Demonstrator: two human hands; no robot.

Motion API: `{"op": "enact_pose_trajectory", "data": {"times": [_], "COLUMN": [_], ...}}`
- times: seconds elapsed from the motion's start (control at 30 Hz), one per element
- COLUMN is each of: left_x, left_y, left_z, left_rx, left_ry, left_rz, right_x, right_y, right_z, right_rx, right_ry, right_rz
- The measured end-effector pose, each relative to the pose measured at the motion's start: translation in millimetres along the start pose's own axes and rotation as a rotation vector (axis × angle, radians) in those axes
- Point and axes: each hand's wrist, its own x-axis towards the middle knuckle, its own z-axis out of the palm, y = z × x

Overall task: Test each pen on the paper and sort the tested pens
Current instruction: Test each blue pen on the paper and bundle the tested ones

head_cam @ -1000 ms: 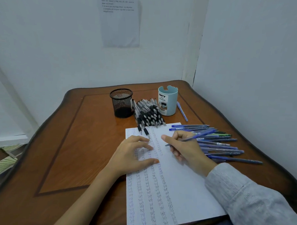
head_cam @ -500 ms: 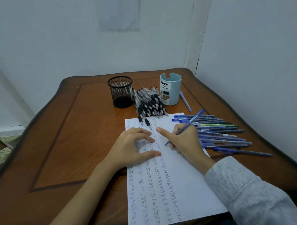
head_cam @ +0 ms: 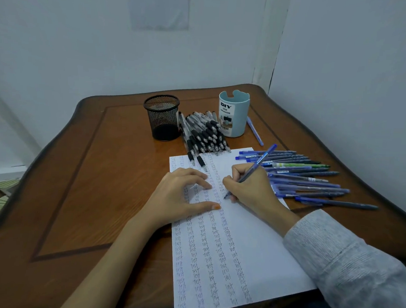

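STEP: testing | our right hand [head_cam: 249, 188] pinched the blue pen [head_cam: 257, 164], tip on the paper [head_cam: 263, 249] | left hand [head_cam: 179, 197] lay relaxed, fingers pressing the sheet, holding nothing | NEXT, we judged: finish the mark, then sort the pen.

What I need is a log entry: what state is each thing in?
Paper: flat, partly written.
Blue pen: tilted, tip on paper.
Left hand: rests on paper.
Right hand: grips blue pen.
Mesh cup: upright, looks empty.
Blue organizer: upright, inside hidden.
Black pens: piled, lying.
Blue pens: lying loose.
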Motion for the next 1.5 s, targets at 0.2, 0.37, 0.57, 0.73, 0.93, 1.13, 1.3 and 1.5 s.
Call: {"op": "enact_pose_trajectory", "data": {"times": [0.2, 0.37, 0.57, 0.73, 0.93, 1.13, 1.3, 1.5], "left_x": [0.2, -0.3, -0.1, -0.7, -0.7, -0.9, -1.3, -1.3], "left_y": [1.8, 2.3, 3.0, 2.2, 2.3, 2.0, 1.5, 2.7], "left_z": [-0.8, -0.9, -1.3, -1.0, -0.7, -0.6, -0.5, -1.0], "left_rx": [0.011, 0.012, 0.016, 0.014, 0.017, 0.017, 0.024, 0.019], "left_ry": [-0.008, -0.007, -0.018, -0.018, -0.017, -0.013, -0.015, -0.009], "left_rz": [-0.011, -0.006, -0.009, -0.006, -0.002, -0.012, -0.014, -0.017], "right_x": [-0.2, -0.5, 0.0, -0.3, 0.0, -0.7, -0.3, -0.9], "right_y": [0.4, -0.5, -0.1, 1.0, -0.2, 0.1, 0.3, 1.6], "right_z": [1.5, 0.2, 0.7, -1.6, -0.8, -0.5, -2.0, 1.1], "right_rx": [-0.012, 0.017, 0.020, 0.030, 0.010, 0.032, 0.028, -0.011], "right_ry": [-0.016, -0.006, -0.003, 0.023, -0.003, 0.034, 0.025, 0.040], "right_rz": [-0.042, -0.018, -0.044, -0.056, -0.039, -0.043, -0.023, -0.069]}}
